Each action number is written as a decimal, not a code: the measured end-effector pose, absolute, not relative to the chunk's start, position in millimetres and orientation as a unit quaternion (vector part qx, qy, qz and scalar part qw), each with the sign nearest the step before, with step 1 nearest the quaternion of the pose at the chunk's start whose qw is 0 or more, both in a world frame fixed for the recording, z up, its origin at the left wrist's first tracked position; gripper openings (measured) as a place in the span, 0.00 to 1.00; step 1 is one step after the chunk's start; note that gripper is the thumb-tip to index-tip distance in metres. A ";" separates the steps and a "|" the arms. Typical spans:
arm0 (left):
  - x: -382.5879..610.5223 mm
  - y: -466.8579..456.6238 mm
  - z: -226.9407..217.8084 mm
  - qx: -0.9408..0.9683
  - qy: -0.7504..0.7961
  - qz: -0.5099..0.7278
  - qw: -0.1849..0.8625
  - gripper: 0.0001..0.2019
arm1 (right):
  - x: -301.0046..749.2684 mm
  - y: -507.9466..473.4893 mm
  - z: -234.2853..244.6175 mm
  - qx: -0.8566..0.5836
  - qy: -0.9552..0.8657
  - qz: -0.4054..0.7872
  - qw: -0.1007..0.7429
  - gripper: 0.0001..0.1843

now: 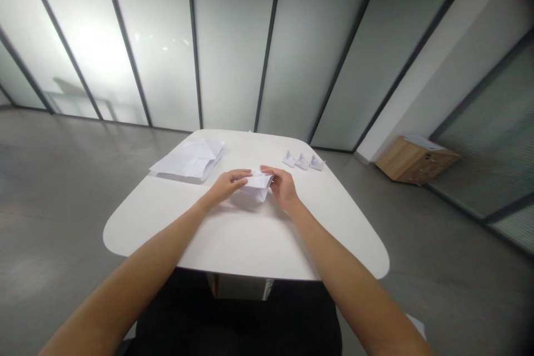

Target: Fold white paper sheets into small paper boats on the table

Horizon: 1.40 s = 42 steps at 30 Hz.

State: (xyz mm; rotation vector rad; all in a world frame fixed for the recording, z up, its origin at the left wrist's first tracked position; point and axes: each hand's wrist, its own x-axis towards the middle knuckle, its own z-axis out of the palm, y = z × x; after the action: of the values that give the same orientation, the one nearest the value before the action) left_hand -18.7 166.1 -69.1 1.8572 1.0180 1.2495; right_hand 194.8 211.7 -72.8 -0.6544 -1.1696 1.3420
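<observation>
Near edge: white table [246, 247]
Left hand [225, 186]: gripping folded white paper [257, 184]
Right hand [283, 188]: gripping that paper's other side
Far left: loose paper sheets [189, 160]
Far right: three small paper boats [302, 161], in a row

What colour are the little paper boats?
The paper boats are white, best seen in the head view.

The folded paper [257, 184] is between the left hand [225, 186] and the right hand [283, 188], over the middle of the table [246, 242]. Behind them and to the left lies a paper pile [189, 160], while three paper boats [302, 161] stand in a row behind them and to the right, near the table's far edge. Beyond the table's right side, a wooden box [413, 160] sits on the floor [62, 222], and a glass wall [233, 50] runs behind the table.
</observation>
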 end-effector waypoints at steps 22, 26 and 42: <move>-23.3 168.5 -81.2 0.802 0.371 0.394 0.252 0.28 | 198.4 219.1 -71.4 -0.374 -0.434 0.572 0.587 0.19; -22.1 170.0 -82.3 0.797 0.388 0.398 0.235 0.26 | 198.3 217.9 -71.0 -0.354 -0.430 0.588 0.587 0.14; -19.8 177.3 -77.4 0.552 0.338 0.603 0.466 0.24 | 209.6 216.5 -65.8 -0.312 -0.444 0.689 0.480 0.17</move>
State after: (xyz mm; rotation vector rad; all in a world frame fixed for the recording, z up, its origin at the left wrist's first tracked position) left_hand -19.8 177.3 -77.4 1.3558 0.8286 1.4809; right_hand 209.6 216.5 -65.8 -0.7612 -1.0844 1.6823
